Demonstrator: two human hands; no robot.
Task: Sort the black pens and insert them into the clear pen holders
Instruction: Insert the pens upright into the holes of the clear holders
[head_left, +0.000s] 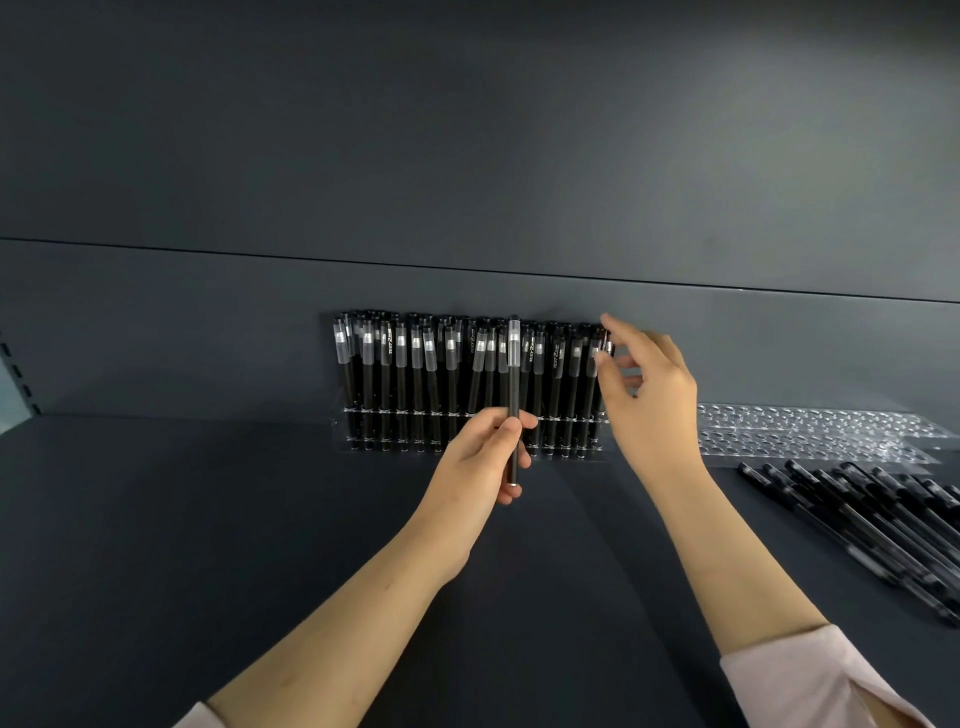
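My left hand (480, 457) grips one black pen (514, 374) upright by its lower half, clear cap up, in front of a clear pen holder (343, 441) packed with several standing black pens (415, 374). My right hand (647, 395) hovers at the holder's right end, fingers spread and loosely bent; its thumb and fingertips are at the top of the last pen (607, 343) in the row, and whether they pinch it I cannot tell.
An unfilled clear holder (810, 431) with rows of holes lies flat at the right. In front of it is a pile of loose black pens (878, 519). Everything rests on a dark shelf (208, 519) with a dark back wall.
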